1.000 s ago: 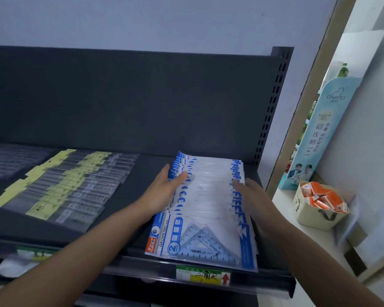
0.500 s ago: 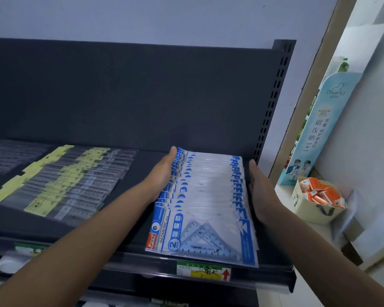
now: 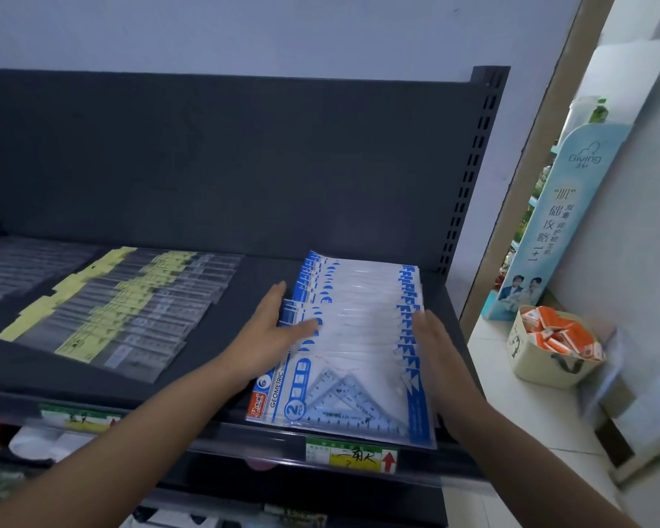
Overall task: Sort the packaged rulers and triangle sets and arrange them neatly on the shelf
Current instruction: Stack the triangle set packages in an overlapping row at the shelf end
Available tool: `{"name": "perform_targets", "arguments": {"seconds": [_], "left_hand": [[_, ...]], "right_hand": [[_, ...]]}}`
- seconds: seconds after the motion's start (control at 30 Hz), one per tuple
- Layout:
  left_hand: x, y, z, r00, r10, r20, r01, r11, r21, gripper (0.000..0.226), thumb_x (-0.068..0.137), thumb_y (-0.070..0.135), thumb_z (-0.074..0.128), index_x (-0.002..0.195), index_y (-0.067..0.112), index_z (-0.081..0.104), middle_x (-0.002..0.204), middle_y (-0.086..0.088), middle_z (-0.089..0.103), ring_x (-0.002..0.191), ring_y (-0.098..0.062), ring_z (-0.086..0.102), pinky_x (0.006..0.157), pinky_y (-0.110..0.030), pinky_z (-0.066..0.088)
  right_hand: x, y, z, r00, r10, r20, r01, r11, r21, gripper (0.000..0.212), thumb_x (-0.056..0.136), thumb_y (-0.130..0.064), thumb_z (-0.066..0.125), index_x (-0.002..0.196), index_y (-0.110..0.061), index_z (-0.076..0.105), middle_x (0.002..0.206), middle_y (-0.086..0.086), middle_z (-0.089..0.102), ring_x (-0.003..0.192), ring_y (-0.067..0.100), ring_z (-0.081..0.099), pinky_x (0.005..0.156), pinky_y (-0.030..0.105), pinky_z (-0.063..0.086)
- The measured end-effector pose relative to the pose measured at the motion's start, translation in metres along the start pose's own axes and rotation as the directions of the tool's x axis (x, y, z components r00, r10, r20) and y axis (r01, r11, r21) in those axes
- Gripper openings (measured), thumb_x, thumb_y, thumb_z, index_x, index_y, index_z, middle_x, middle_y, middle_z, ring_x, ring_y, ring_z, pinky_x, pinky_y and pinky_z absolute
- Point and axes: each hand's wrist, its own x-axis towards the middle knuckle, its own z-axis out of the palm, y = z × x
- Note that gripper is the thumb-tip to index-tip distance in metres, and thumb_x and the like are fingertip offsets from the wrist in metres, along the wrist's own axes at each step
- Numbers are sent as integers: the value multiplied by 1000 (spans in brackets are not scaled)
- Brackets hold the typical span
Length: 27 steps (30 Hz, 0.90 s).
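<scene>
Both flat, grasping nothing, the left hand and right hand flank the triangle sets; uneven pressure could skew the slippery fan off the shelf.

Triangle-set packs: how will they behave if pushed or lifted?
Probably slippery: the triangle-set packs are glossy plastic sleeves in an overlapping row, so they likely skate over each other. Each looks thin, so likely light and floppy. The left hand and right hand flank the row, probably containing that sliding.

Blue-and-white triangle set packs, yellow-labelled clear ruler packs, dark grey shelf, orange-and-white boxes.
</scene>
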Motion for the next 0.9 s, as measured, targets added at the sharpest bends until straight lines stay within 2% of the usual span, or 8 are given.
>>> {"name": "perform_targets", "arguments": {"seconds": [0.1, 0.2, 0.27, 0.47, 0.6, 0.67, 0.77, 0.9], "left_hand": [[-3, -15, -5, 963, 265, 45, -257, 859, 443, 46, 88, 33, 67, 131, 37, 53, 147, 13, 37, 140, -7, 26, 115, -30, 17], [-6, -23, -3, 922, 381, 67, -345, 732, 588, 24, 91, 47, 55, 112, 44, 67, 132, 21, 53, 124, 6, 35, 107, -22, 6], [-4, -24, -1, 926, 371, 76, -334, 705, 625, 24, 91, 49, 54, 110, 45, 68, 134, 20, 53, 125, 6, 36, 106, -22, 2], [11, -11, -5, 971, 239, 6, -208, 831, 515, 38, 77, 41, 76, 113, 30, 69, 125, 10, 58, 120, -13, 48, 110, -36, 29], [10, -1, -15, 948, 317, -6, -286, 865, 412, 28, 64, 33, 88, 81, 24, 67, 96, 13, 60, 88, -1, 50, 83, -21, 41], [9, 5, -23, 964, 237, 123, -262, 928, 264, 26, 67, 24, 87, 73, 10, 67, 79, 6, 67, 71, -5, 57, 69, -25, 46], [12, 14, -33, 963, 51, 266, -136, 940, 314, 24, 74, 18, 82, 82, 0, 67, 82, -5, 73, 75, -12, 68, 72, -36, 55], [15, 17, -38, 942, -155, 296, 86, 968, 234, 17, 77, 7, 78, 88, 6, 66, 89, -5, 73, 73, -8, 71, 56, -21, 55]], "right_hand": [[-1, 9, -15, 977, -142, 157, 185, 931, -314, 44, 100, -42, 31, 141, -30, 39, 151, -11, 31, 138, 7, 26, 112, 24, 19], [4, 16, -20, 933, -191, 306, 351, 675, -649, 45, 103, -37, 24, 147, -32, 29, 158, -10, 15, 147, 12, -1, 111, 23, -9], [7, 16, -17, 922, -214, 322, 386, 557, -735, 45, 104, -33, 21, 148, -30, 26, 159, -6, 14, 147, 16, -4, 109, 26, -16], [5, 11, -15, 924, -218, 315, 379, 637, -671, 45, 101, -33, 34, 146, -26, 33, 157, -5, 20, 147, 14, 7, 110, 22, -7], [0, 2, -10, 871, -400, 287, 486, 605, -630, 46, 90, -51, 51, 133, -35, 50, 148, -17, 35, 138, 6, 28, 109, 20, 14], [-2, -1, -2, 834, -389, 392, 552, 577, -601, 50, 85, -60, 52, 129, -37, 53, 141, -20, 42, 128, -1, 33, 103, 17, 20], [1, 0, 6, 813, -367, 452, 581, 564, -587, 54, 81, -63, 56, 126, -34, 56, 130, -22, 48, 113, -6, 35, 93, 13, 24], [1, -1, 6, 797, -408, 446, 603, 585, -542, 47, 78, -58, 63, 118, -32, 61, 107, -32, 42, 99, -11, 35, 83, 7, 27]]}}
